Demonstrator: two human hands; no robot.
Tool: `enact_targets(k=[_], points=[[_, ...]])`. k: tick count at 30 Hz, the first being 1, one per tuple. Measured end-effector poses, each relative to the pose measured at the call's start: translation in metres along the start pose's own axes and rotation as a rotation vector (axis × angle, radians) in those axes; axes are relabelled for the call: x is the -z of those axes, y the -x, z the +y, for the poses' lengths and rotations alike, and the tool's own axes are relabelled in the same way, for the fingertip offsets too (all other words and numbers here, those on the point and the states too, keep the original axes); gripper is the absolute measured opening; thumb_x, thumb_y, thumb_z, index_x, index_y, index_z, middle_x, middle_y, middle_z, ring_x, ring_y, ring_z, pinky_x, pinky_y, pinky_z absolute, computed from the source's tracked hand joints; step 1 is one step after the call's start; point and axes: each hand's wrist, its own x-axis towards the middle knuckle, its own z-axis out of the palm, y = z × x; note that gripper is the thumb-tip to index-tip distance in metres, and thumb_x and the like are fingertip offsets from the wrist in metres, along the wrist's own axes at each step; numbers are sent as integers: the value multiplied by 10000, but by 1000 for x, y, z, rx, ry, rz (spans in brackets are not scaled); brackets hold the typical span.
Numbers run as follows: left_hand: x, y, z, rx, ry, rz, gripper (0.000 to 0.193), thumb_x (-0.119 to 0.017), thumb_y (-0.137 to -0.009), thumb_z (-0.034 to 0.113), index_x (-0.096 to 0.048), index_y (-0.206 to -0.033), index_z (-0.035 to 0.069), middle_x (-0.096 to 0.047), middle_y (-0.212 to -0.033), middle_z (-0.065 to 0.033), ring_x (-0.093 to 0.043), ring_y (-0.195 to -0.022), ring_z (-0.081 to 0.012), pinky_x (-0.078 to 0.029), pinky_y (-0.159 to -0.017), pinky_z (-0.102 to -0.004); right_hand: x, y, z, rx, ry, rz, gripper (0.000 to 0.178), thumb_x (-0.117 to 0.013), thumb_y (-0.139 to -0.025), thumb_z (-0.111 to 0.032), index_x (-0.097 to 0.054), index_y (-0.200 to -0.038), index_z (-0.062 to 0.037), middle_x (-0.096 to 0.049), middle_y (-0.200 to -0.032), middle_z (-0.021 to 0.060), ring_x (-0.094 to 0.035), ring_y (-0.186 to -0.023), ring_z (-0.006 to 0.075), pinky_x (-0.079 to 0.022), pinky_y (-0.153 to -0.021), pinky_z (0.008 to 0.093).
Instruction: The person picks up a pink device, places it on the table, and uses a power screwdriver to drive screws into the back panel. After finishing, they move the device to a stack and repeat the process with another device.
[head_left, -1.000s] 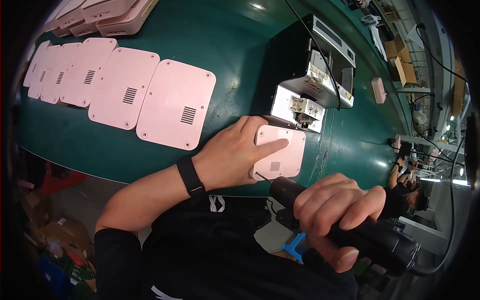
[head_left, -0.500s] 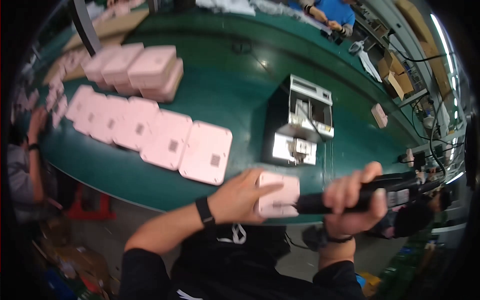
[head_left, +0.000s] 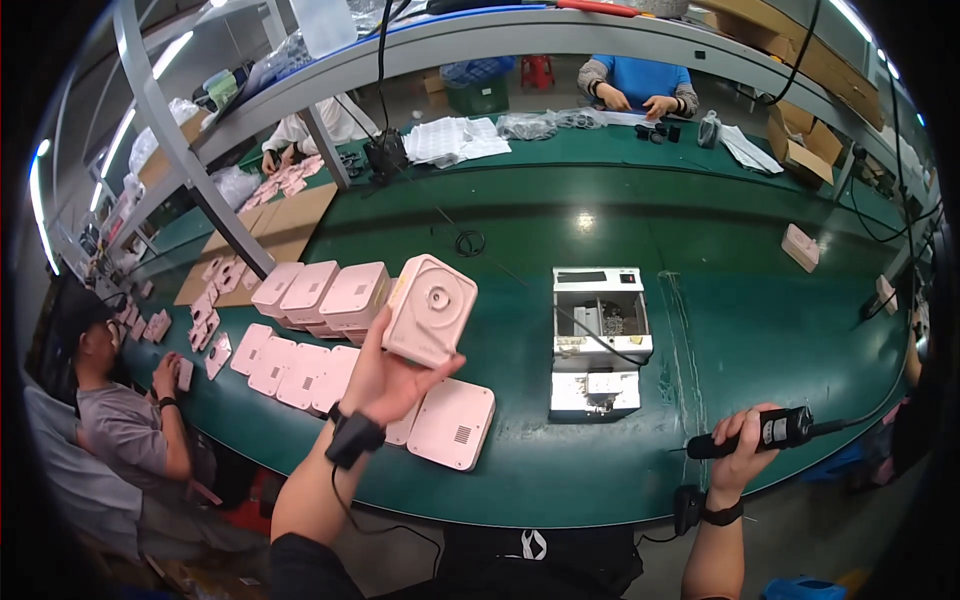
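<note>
Head view: one pink housing point(head_left: 430, 310) is held up by the left hand point(head_left: 388, 385), tilted, its round recess turned toward the camera; it is gripped by the fingers at its lower left and along its bottom edge. By the right hand point(head_left: 745, 455), an electric screwdriver point(head_left: 752, 433) is held, the fingers wrapped around its black body, its bit pointed left and its cord led off to the right. Both are raised over a green table point(head_left: 520, 480). Behind the housing, pink boxes point(head_left: 355, 292) are stacked. A row of flat pink panels point(head_left: 452, 425) is laid out nearer, its last panel just right of the left hand. Between the hands, farther back, a metal machine point(head_left: 598, 347) is set. At far left, a seated co-worker point(head_left: 120, 415) is seen; across the table, another in blue point(head_left: 640, 78).
</note>
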Motion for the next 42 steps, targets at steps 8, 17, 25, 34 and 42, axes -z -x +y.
enact_targets(k=[8,17,25,34,42], points=[[77,-156,36,-50,-316,204,727,-608,-959,451,-358,-1445,-29,-581,-1318,-186,-634,-1127,-323,-576,-933,-372,-3,11,-1,46,28,-17,210,-534,-914,-84,-409,-1078,-40,-472,-658,52,-464,-520,143,-447,-519,299],[6,-42,-23,-477,-1787,-72,623,-704,-907,355,-500,-1391,21,-602,-1271,-244,-609,-1158,-353,-493,-991,-415,13,16,-3,69,0,-10,193,-533,-910,-90,-414,-1059,-61,-472,-665,54,-449,-518,142,-442,-516,298],[5,71,-100,-620,-2286,-11,785,-762,-781,440,-491,-1414,62,-375,-1467,-322,-351,-1391,-442,-278,-1152,-550,3,-2,-1,-29,-62,-1,171,-541,-946,-94,-471,-1096,-51,-469,-683,42,-446,-526,138,-425,-522,298],[-8,54,-127,-575,-2190,-809,810,-815,-705,364,-497,-1434,208,-322,-1515,-274,-312,-1419,-440,-263,-1166,-564,-56,-12,-19,-99,-51,-285,126,-499,-970,-151,-486,-1052,-58,-490,-682,57,-469,-526,153,-426,-521,341],[5,32,-152,-504,-1645,-520,816,-880,-615,226,-568,-1369,215,-420,-1411,-191,-486,-1272,-393,-471,-1018,-468,-143,-23,-25,-21,-128,-479,123,-500,-967,-163,-496,-1012,-49,-493,-623,65,-454,-471,161,-437,-499,360]])
